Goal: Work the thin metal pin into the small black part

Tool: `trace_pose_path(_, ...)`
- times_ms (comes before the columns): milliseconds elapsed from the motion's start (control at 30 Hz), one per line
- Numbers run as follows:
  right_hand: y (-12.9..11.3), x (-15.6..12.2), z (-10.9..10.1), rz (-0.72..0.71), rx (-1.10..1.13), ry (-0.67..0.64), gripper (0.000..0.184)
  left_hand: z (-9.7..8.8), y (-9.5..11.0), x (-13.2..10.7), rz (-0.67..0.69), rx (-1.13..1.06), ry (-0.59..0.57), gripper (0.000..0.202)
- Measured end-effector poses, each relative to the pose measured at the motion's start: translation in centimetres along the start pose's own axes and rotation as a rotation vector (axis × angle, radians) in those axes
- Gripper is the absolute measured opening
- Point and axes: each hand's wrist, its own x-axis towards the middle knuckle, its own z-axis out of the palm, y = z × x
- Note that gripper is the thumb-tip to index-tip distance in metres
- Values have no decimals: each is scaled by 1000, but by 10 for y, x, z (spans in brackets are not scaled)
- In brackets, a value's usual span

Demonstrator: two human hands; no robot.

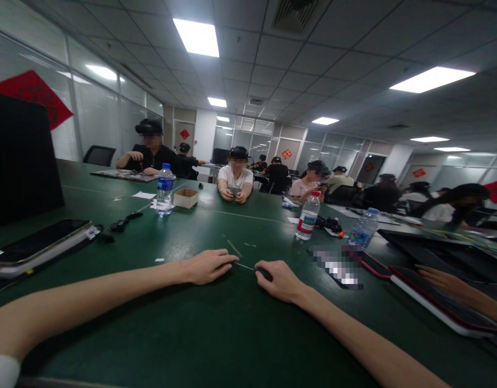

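Observation:
In the middle of the green table, my right hand (278,280) is closed around the dark handle of what looks like a screwdriver (263,274). Its thin metal shaft points left toward my left hand (210,267). The left hand lies low over the tabletop with its fingers together. At its fingertips is a small dark thing (234,262), mostly covered, whose kind I cannot make out. The tip of the shaft ends close to it; whether they touch is unclear. Left of the wrist lies a small white paper scrap (159,260).
Water bottles stand at the left (165,194) and right (308,216), with another bottle (362,229) farther right. A small open box (186,198) sits beyond. A phone (42,245) lies left; a tablet (442,302) and another person's hand (446,280) are right. People sit opposite.

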Motion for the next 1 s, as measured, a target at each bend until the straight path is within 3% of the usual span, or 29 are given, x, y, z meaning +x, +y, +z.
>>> trace_pose_path(200,-9,1,0,-73,27,-45,31,-9,11,-1,66,11,-63,44)
trace_pose_path(567,-10,4,3,35,-67,14,27,0,7,1,-69,-23,56,37)
trace_pose_path(1000,-11,5,2,112,-101,22,28,3,4,2,-132,-30,46,42)
